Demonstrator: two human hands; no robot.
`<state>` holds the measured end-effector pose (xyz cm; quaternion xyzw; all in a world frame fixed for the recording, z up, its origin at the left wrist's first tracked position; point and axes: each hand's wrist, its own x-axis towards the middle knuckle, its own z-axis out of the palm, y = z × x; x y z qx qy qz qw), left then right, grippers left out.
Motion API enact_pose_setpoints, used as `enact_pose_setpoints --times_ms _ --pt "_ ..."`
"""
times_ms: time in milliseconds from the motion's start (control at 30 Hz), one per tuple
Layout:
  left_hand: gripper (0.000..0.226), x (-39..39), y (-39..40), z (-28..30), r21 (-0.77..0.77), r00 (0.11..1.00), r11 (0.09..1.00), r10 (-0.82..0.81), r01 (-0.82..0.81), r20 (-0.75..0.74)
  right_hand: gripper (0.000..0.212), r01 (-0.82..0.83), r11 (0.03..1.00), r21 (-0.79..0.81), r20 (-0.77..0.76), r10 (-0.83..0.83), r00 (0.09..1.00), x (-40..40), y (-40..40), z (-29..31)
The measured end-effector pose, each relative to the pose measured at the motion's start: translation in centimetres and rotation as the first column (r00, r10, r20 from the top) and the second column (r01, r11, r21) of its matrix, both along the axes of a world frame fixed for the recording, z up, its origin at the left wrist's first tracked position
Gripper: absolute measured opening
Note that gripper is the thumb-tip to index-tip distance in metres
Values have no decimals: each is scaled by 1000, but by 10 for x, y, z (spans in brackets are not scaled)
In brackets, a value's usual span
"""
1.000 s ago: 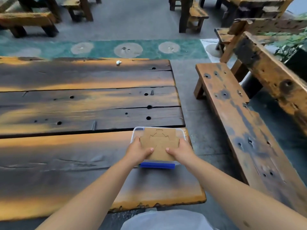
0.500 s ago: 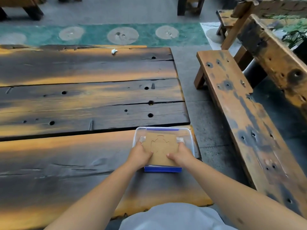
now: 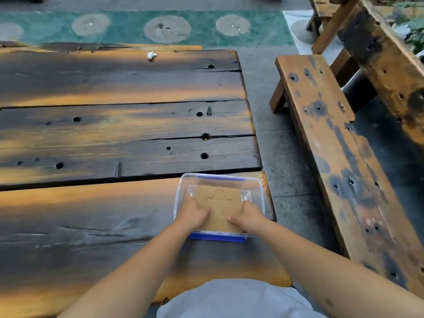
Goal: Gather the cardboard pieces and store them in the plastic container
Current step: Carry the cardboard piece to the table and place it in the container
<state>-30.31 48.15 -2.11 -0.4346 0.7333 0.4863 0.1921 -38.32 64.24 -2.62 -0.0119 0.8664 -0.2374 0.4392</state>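
Pressing the cardboard flat into the clear plastic container, which sits at the near right corner of the wooden table. Left hand and right hand each have fingers curled closed over a side edge of the sheet. Storing step judged nearly complete. Next move calls for releasing both edges and checking that the sheet lies below the rim.

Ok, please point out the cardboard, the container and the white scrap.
cardboard (image 3: 219,204): head view, middle of its top face.
container (image 3: 258,183): head view, far right rim.
white scrap (image 3: 151,55): head view, its middle.
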Motion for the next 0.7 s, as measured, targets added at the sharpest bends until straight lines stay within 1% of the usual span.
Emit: enact_pose_setpoints --times_ms 33,100,133,233,333,400,467,600,700 --pt "64 0 -2 -1 24 1000 999 27 -27 -14 54 3 1000 -6 19 -3 1000 -1 0 -2" --pt "50 0 -6 -4 77 996 994 79 -75 -46 50 61 997 -56 87 -56 995 -1 1 -4" --pt "44 0 -8 -4 107 994 990 94 -88 -55 52 112 990 -91 131 -99 986 -1 2 -5" --pt "44 0 -14 -7 186 990 975 130 -120 -45 68 281 944 -174 272 -228 935 0 3 -9" --pt "47 1 -18 -8 249 987 958 157 -144 -33 72 418 880 -226 419 -300 857 -1 4 -14" --pt "52 2 -20 -9 256 994 961 111 -101 -25 70 441 867 -233 444 -309 841 -3 5 -16" --pt "55 3 -21 -9 240 998 970 50 -43 -24 69 432 872 -232 429 -307 850 -5 6 -17" --pt "80 2 -21 -9 262 998 963 -61 67 -32 76 419 882 -218 447 -291 846 -10 11 -16" --pt "82 -2 -23 -10 265 994 958 -113 109 -2 77 398 893 -209 460 -270 846 -15 11 -13"
